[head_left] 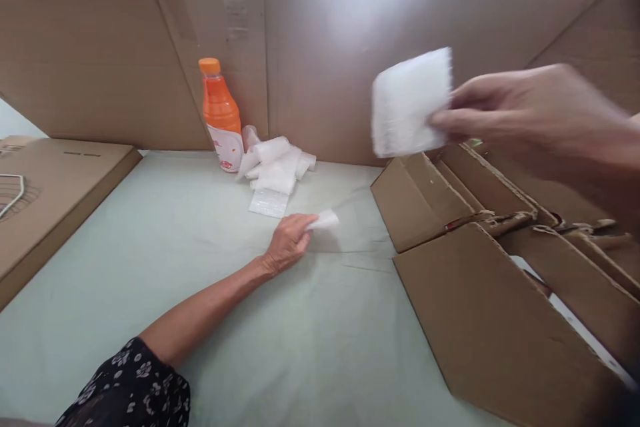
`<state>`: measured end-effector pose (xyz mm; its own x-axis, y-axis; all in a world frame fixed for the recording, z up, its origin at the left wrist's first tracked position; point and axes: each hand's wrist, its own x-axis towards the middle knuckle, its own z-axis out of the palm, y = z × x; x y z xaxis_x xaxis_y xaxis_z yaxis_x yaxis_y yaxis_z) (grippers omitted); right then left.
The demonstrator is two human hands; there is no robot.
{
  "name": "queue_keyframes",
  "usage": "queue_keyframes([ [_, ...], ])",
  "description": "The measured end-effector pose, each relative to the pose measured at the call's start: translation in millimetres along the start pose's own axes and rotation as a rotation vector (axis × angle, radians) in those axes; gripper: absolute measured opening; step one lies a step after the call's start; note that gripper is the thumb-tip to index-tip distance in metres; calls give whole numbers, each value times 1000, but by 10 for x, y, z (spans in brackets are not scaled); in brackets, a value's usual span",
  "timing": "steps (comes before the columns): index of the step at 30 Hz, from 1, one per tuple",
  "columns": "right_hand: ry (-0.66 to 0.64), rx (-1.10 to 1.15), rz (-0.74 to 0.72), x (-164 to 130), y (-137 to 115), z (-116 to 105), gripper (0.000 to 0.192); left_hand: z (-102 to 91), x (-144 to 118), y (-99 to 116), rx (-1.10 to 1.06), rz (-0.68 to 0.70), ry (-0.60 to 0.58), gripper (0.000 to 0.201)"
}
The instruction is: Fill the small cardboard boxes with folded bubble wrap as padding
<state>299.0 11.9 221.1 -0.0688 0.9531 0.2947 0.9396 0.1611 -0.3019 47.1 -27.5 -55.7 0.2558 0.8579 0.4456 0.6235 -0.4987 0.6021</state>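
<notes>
Orange bottle (pixel 222 117) upright by the worktop's (pixel 280 347) far edge, left of centre, near the cardboard wall (pixel 320 67), probably for shelter from knocks; heap of white wrap strips (pixel 277 170) just beside it. Mid-worktop, left hand (pixel 289 241) pinches a small white piece (pixel 326 219), a light grip seemingly enough for something thin. Toward the right edge, right hand (pixel 525 107), blurred, grips a squarish white sheet (pixel 411 105) by one side, held up perhaps to clear the cardboard boxes (pixel 495 320): pale, finely textured

Right of the orange bottle (pixel 223 107) and nearer me, my left fingers (pixel 300 221) pinch a small white piece (pixel 327 219); farther right, my right fingers (pixel 463 121) hold up a larger white square (pixel 410 105). White strips (pixel 277 167) lie heaped just beside the bottle.
</notes>
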Motion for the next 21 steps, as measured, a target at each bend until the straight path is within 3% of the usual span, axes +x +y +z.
queue_keyframes([
  [2, -41, 167, 0, 140, -441, 287, 8, -357, 76, -209, -61, -79, 131, 40],
  [5, -91, 458, -9, 518, -904, 927, 5, -890, 262, -642, -180, -308, 313, 44],
  [8, -101, 512, 21, 879, -1194, 1627, 25, -1151, 380, -1042, -130, -469, 426, 59],
  [10, -99, 347, -58, 991, -1352, 2051, 52, -1125, 362, -1213, 20, -489, 419, 72],
  [13, -132, 40, -336, 956, -1538, 2580, 73, -914, 236, -1314, 256, -473, 236, 67],
  [16, -211, -163, -494, 856, -1613, 2980, 58, -733, 121, -1315, 334, -445, 100, 59],
  [21, -339, -234, -515, 938, -1551, 3336, 45, -699, 109, -1306, 387, -430, 37, 59],
])
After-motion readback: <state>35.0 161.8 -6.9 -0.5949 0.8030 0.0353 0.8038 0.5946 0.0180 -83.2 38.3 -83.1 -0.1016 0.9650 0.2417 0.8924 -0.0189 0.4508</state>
